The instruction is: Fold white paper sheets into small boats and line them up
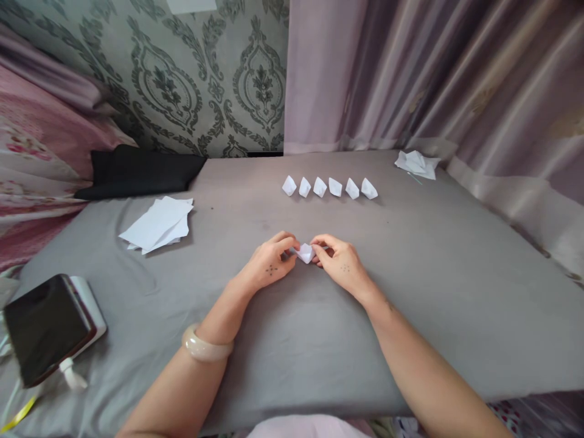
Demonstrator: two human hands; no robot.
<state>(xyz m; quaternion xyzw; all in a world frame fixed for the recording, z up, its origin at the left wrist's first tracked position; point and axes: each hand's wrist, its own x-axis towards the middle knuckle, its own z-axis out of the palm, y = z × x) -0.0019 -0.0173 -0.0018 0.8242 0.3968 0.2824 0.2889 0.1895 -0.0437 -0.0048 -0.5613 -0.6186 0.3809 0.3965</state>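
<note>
Between my two hands is a small white folded paper boat (305, 253), held just over the grey cloth near the middle of the table. My left hand (272, 260) pinches its left end with thumb and fingers. At the opposite end, my right hand (338, 261) grips the paper in the same way, its lower fingers partly hidden. Farther back, a row of several similar folded paper boats (320, 187) stands on the cloth.
A stack of white paper sheets (157, 225) lies at the left, in front of a folded black cloth (146, 172). Nearer on the left is a dark-screened device (48, 328) with a cable. Crumpled white paper (416, 163) sits at the back right, beside the curtain (515, 140).
</note>
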